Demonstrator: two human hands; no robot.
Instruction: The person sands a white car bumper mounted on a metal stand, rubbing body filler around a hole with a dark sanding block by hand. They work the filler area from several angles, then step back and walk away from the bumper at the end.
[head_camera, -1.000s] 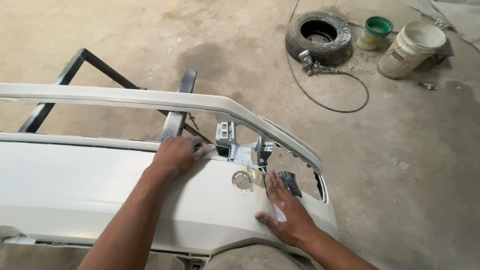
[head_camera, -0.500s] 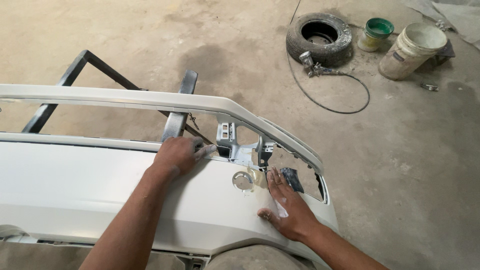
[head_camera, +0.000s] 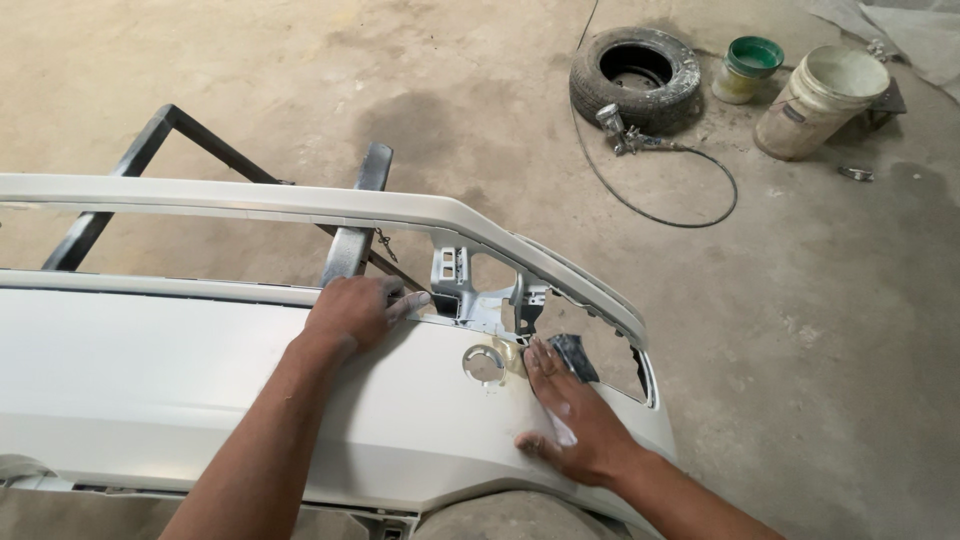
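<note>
Now the left hand (head_camera: 352, 312) grips the white bumper's (head_camera: 200, 390) upper edge, while the right hand (head_camera: 568, 420) at 4 o'clock presses dark sandpaper (head_camera: 574, 356) flat, fingers spread.

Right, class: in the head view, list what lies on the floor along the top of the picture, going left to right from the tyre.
Tyre → spray gun with its hose → green-lidded tub → white bucket.

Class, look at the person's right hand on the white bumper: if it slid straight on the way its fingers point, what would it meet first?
Probably the dark sanding pad already under the right hand's fingertips.
</note>
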